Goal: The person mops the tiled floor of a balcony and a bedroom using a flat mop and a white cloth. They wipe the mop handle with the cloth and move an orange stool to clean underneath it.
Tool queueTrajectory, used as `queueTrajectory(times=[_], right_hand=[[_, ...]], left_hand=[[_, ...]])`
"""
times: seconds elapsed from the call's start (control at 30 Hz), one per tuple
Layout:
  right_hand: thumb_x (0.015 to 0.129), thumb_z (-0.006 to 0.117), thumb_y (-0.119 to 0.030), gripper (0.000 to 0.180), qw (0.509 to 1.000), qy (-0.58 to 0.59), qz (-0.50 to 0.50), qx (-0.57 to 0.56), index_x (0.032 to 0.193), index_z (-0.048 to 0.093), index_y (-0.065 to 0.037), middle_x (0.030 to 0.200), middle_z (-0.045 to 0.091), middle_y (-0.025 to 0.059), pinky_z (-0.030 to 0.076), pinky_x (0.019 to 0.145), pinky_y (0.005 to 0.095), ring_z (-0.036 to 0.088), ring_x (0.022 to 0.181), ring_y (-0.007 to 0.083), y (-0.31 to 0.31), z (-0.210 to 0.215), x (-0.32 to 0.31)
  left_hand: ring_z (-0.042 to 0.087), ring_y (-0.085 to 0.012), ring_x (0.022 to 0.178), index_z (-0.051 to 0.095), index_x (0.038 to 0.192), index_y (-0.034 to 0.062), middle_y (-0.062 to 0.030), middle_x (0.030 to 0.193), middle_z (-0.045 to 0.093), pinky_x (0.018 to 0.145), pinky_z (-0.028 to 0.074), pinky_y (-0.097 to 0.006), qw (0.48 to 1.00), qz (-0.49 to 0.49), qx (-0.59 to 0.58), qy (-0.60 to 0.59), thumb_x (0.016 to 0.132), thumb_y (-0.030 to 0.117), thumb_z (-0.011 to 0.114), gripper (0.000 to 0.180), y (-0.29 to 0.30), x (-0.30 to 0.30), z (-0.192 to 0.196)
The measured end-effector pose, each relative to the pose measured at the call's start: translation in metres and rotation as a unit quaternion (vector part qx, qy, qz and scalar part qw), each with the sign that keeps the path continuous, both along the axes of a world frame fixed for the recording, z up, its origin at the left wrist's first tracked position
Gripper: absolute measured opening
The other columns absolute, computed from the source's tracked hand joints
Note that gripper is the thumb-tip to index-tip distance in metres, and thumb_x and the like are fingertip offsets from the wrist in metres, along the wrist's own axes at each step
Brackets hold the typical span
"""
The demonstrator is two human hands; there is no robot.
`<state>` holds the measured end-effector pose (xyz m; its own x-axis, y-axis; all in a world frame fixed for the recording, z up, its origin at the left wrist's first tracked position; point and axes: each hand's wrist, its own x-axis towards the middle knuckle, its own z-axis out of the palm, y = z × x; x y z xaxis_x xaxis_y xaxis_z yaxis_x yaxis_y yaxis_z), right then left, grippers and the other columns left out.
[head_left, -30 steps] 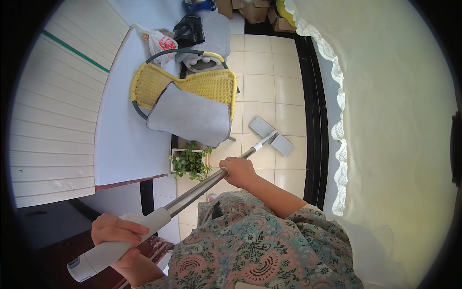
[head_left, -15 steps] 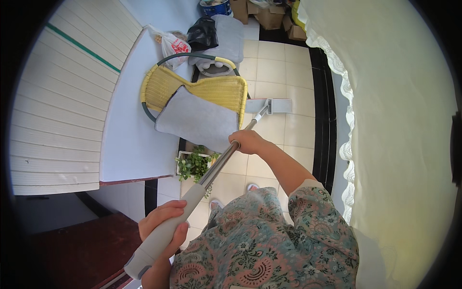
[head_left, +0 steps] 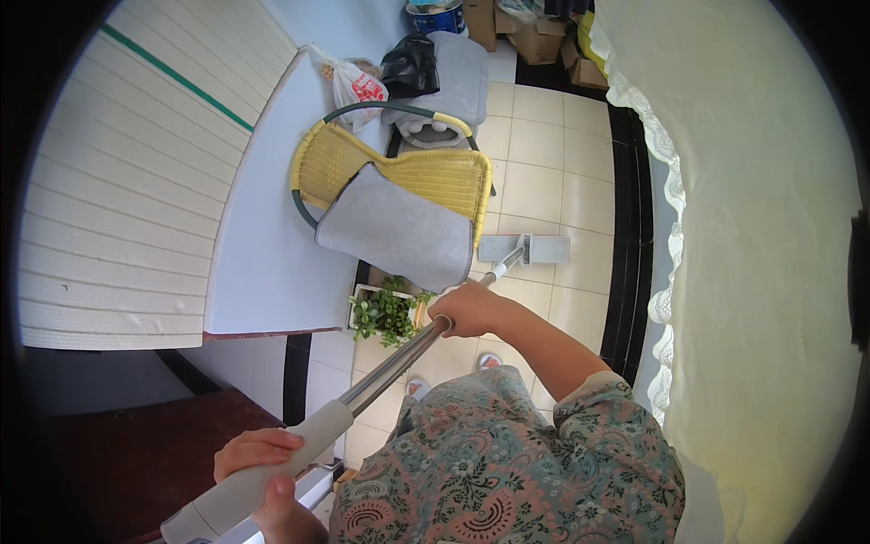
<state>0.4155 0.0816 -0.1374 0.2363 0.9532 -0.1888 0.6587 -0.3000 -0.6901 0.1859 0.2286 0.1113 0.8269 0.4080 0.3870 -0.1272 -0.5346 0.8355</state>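
Note:
A flat mop runs slantwise across the view, from lower left up to the right. My left hand wraps round its thick white grip near the end. Farther along, my right hand is closed round the metal pole. The wide grey mop head lies flat on the beige tiles, just right of the yellow woven chair. A grey cloth pad covers the chair's near side. Close to the pole stands a potted green plant in a white planter.
Behind the chair are a rolled grey cushion, a black plastic bag and a white bag. Cardboard boxes stand at the far end. A pale curtain hangs on the right, a white ledge runs along the left.
The mop head has slid nearer to me over the tiles. My left hand has gone down and left with the grip, and my right hand lower in view.

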Motion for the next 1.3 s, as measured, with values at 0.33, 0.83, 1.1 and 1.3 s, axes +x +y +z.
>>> queueTrajectory(times=[0.33, 0.83, 1.1, 1.3], right_hand=[[0.067, 0.067, -0.012, 0.020, 0.990, -0.031, -0.125, 0.054, 0.083, 0.056, -0.011, 0.086, 0.056, 0.0075, 0.045, 0.073, 0.0367, 0.055, 0.090, 0.0266, 0.000, -0.079, 0.062], [0.070, 0.063, -0.027, 0.019, 0.952, 0.049, -0.291, 0.082, 0.073, 0.058, -0.009, 0.077, 0.059, 0.0126, 0.047, 0.069, 0.0416, 0.057, 0.080, 0.0315, 0.001, -0.062, -0.042], [0.068, 0.064, -0.025, 0.014, 0.975, 0.039, -0.215, 0.050, 0.067, 0.058, -0.012, 0.072, 0.059, 0.0043, 0.046, 0.068, 0.0390, 0.056, 0.080, 0.0262, -0.013, -0.039, -0.085], [0.064, 0.065, -0.018, 0.013, 0.952, -0.036, -0.258, 0.162, 0.070, 0.055, -0.012, 0.074, 0.057, 0.0041, 0.045, 0.067, 0.0372, 0.055, 0.078, 0.0255, -0.005, -0.022, -0.052]], left_hand=[[0.060, -0.0235, 0.089, 0.055, 0.100, -0.0018, -0.0165, 0.097, 0.061, 0.077, 0.047, -0.031, 0.984, -0.132, -0.001, 0.124, 0.071, 0.016, 0.069, 0.037, -0.015, 0.040, -0.051], [0.062, -0.0178, 0.072, 0.062, 0.087, -0.0051, -0.0170, 0.087, 0.065, 0.065, 0.047, -0.024, 0.982, -0.053, -0.006, 0.183, 0.069, 0.024, 0.066, 0.034, 0.012, 0.033, 0.011], [0.064, -0.0228, 0.069, 0.062, 0.081, -0.0032, -0.0178, 0.081, 0.065, 0.063, 0.051, -0.026, 0.987, -0.078, 0.005, 0.138, 0.067, 0.027, 0.067, 0.034, 0.031, -0.005, 0.018], [0.063, -0.0226, 0.068, 0.060, 0.079, -0.0003, -0.0154, 0.075, 0.063, 0.062, 0.050, -0.028, 0.987, -0.099, 0.094, 0.088, 0.069, 0.030, 0.065, 0.032, 0.024, -0.015, 0.025]])
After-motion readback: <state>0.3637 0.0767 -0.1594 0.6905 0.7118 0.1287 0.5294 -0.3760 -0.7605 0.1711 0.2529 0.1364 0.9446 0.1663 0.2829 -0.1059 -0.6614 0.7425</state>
